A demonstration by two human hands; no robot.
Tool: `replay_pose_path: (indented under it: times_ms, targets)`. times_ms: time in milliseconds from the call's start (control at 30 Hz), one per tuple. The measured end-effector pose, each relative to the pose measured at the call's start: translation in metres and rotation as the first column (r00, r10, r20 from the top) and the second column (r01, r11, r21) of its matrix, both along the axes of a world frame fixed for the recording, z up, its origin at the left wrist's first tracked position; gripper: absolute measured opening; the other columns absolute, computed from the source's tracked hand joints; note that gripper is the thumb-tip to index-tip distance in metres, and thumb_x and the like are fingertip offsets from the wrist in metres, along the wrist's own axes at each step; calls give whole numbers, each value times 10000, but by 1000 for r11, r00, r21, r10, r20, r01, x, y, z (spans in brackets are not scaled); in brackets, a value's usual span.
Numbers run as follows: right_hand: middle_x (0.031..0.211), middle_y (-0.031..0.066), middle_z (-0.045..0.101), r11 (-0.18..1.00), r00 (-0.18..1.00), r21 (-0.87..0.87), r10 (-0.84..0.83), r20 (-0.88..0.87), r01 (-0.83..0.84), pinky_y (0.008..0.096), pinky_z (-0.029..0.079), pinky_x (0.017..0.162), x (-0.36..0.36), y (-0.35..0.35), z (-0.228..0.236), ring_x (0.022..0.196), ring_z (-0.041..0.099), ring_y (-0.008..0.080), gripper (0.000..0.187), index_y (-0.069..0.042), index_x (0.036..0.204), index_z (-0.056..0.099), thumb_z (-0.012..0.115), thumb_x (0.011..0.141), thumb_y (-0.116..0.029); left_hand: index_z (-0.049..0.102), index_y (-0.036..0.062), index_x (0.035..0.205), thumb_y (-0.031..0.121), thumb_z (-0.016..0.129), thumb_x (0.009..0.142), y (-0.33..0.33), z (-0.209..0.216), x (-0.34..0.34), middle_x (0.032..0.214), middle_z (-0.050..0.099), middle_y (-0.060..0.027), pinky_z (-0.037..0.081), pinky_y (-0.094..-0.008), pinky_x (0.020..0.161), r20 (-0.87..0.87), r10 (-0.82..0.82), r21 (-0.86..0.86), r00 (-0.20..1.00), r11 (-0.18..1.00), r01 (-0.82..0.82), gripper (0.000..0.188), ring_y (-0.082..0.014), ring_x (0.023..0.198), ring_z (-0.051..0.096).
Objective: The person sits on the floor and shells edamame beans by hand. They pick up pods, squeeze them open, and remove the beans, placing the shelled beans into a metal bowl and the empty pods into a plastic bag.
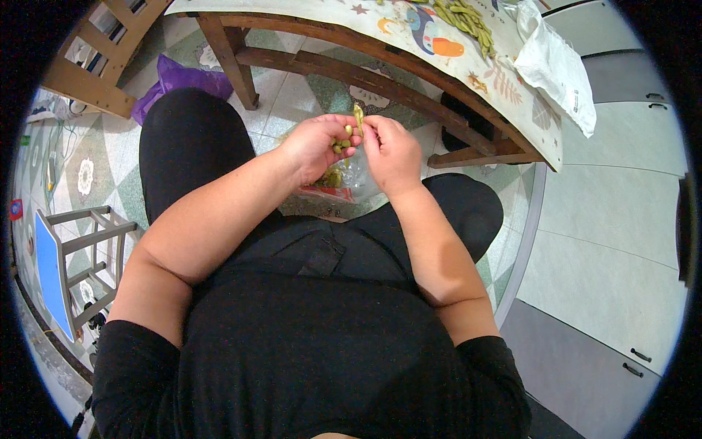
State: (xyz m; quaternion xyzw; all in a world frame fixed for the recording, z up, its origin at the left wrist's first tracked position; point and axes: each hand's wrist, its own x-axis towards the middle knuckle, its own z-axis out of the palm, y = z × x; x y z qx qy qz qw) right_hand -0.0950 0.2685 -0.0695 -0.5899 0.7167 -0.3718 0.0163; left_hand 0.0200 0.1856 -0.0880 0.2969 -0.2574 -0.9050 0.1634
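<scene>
Between my thighs, my left hand point(319, 146) is curled around several green beans point(341, 145) resting in its palm and fingers. A yellow-green bean pod point(358, 119) stands roughly upright between the fingertips of both hands. My right hand point(393, 150) pinches this pod from the right, thumb and fingers closed on it; how far the pod is split cannot be made out. Below the hands lies a clear plastic bag point(356, 183) with yellow-green pods or husks in it, partly hidden by my hands.
A wooden table with a patterned cloth point(344, 16) stands ahead, bearing a heap of pods point(468, 23) and a white bag point(559, 73) at its right edge. A purple bag point(183, 77) lies by my left knee. A blue-topped stool point(55, 274) is at left, cabinets point(599, 241) at right.
</scene>
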Motion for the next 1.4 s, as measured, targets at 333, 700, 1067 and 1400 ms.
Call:
replay_pose_path:
  times_ms: [333, 700, 1067, 1400]
  targets:
    - [688, 99, 557, 1000, 999, -6, -14, 36, 14, 285, 430, 542, -3, 2, 16, 606, 544, 261, 103, -50, 755, 582, 513, 770, -125, 494, 66, 753, 222, 410, 846, -9, 0, 4, 648, 447, -4, 380, -252, 548, 224, 151, 53, 963, 985, -166, 200, -117, 604, 446]
    - [735, 102, 562, 969, 945, -247, -63, -322, -20, 359, 433, 652, -68, -92, 97, 707, 538, 278, 118, -58, 770, 583, 493, 765, -135, 489, 80, 941, 194, 404, 854, -7, 11, 4, 584, 389, 48, 242, -200, 434, 159, -114, -36, 981, 992, 121, 167, -61, 509, 342]
    - [857, 100, 546, 984, 791, 84, -72, -607, 155, 370, 402, 754, -115, -143, 100, 873, 489, 278, 192, -94, 892, 600, 519, 731, -163, 529, 87, 878, 135, 417, 827, -16, 21, 8, 607, 415, 42, 280, -209, 462, 164, -76, -49, 983, 995, 85, 132, -60, 526, 366]
    - [721, 64, 596, 976, 579, 55, 79, 811, -210, 233, 424, 558, -42, -53, 96, 598, 537, 120, 180, 11, 883, 572, 574, 766, -126, 552, 73, 973, 229, 500, 825, -15, 43, 11, 547, 374, 57, 252, -188, 430, -32, 98, -264, 995, 959, -103, 221, -48, 486, 325]
